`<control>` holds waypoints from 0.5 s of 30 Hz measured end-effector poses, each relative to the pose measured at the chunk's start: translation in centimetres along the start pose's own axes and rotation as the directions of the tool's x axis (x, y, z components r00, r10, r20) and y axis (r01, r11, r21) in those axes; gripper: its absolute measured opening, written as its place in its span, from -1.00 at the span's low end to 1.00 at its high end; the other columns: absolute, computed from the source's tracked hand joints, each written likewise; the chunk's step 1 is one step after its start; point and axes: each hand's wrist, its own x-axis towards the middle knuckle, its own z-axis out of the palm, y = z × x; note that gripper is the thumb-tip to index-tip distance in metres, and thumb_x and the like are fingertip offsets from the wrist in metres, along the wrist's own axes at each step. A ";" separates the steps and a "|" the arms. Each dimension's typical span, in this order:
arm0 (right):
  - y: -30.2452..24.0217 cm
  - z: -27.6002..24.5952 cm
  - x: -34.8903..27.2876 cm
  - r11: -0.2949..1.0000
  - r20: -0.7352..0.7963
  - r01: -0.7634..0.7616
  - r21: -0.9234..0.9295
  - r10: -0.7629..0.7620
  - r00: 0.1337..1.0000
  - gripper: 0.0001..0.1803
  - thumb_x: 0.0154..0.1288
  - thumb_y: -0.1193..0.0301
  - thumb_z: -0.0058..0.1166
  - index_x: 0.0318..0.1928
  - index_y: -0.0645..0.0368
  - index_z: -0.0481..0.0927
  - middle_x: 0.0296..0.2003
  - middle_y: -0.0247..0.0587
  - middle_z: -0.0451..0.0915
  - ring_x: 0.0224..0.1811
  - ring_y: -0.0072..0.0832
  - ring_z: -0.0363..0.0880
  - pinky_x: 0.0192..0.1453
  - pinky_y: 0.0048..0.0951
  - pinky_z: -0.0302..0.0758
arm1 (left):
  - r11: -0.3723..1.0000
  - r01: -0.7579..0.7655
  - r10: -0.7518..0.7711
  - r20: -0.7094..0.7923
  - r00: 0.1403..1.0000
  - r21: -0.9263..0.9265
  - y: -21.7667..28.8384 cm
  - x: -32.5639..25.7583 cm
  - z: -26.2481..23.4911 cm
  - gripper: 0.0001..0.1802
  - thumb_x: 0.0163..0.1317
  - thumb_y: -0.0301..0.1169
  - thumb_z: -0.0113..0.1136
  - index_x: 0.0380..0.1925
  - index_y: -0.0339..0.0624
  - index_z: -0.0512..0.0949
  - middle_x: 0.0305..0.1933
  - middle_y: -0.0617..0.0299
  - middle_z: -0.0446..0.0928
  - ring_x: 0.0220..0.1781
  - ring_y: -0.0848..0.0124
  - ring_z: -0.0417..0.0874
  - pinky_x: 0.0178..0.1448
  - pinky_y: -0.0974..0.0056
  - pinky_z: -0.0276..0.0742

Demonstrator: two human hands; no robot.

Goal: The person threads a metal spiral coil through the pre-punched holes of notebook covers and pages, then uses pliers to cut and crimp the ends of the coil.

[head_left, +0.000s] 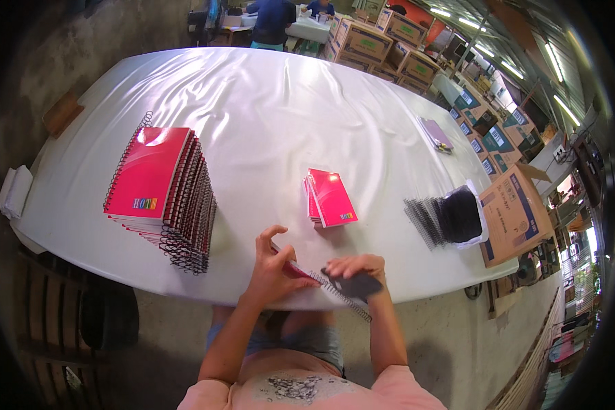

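At the near table edge, my left hand (273,273) is closed on a thin red notebook (291,267), seen edge-on, with the index finger raised. A metal spiral wire (354,309) runs along the notebook's edge, and its free end sticks out toward the lower right. My right hand (363,265) holds a dark, flat pad-like piece (361,284) over the wire; its exact kind is unclear. Just beyond my hands lies a small stack of red notebook blocks (333,198). To the left stands a tall pile of spiral-bound red notebooks (150,167).
On the right sit a bundle of loose spiral wires (424,222) and a white-lined container of black material (458,215). A cardboard box (516,215) stands beside it. A purple-grey pad (435,134) lies farther back. People work beyond the white-covered table (266,123), near stacked cartons (362,42).
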 end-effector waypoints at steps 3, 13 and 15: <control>0.2 -0.3 1.4 0.897 -0.054 -0.197 -0.397 0.191 0.980 -0.82 0.00 0.71 0.02 -0.34 0.35 0.62 -0.30 -0.02 0.67 -0.15 -0.33 0.64 0.05 -0.39 0.50 | 1.000 0.017 -0.017 0.017 1.000 -0.012 -0.1 0.0 0.0 -0.36 -0.57 -0.11 0.63 -0.56 -0.16 0.39 0.15 0.02 0.22 0.05 0.05 0.29 -0.05 0.06 0.37; -0.3 1.6 2.3 0.984 -0.033 -0.061 -0.167 0.056 0.998 -0.64 -0.13 0.80 -0.07 -0.29 0.34 0.66 -0.29 -0.10 0.68 -0.12 -0.37 0.63 0.04 -0.41 0.50 | 0.999 -0.033 0.033 0.019 0.999 0.011 -0.3 0.0 0.0 -0.32 -0.61 -0.15 0.65 -0.51 -0.15 0.39 0.00 0.09 0.25 -0.11 0.21 0.36 -0.11 0.14 0.43; 0.0 1.6 2.9 0.852 -0.067 -0.214 -0.477 0.207 0.976 -0.63 -0.10 0.77 -0.10 -0.28 0.31 0.68 -0.29 -0.12 0.68 -0.13 -0.45 0.63 -0.01 -0.45 0.52 | 0.995 0.071 -0.067 0.057 0.996 -0.070 -0.4 0.7 -0.2 -0.29 -0.60 -0.13 0.64 -0.47 -0.16 0.38 -0.04 0.08 0.26 -0.08 0.19 0.36 -0.09 0.14 0.45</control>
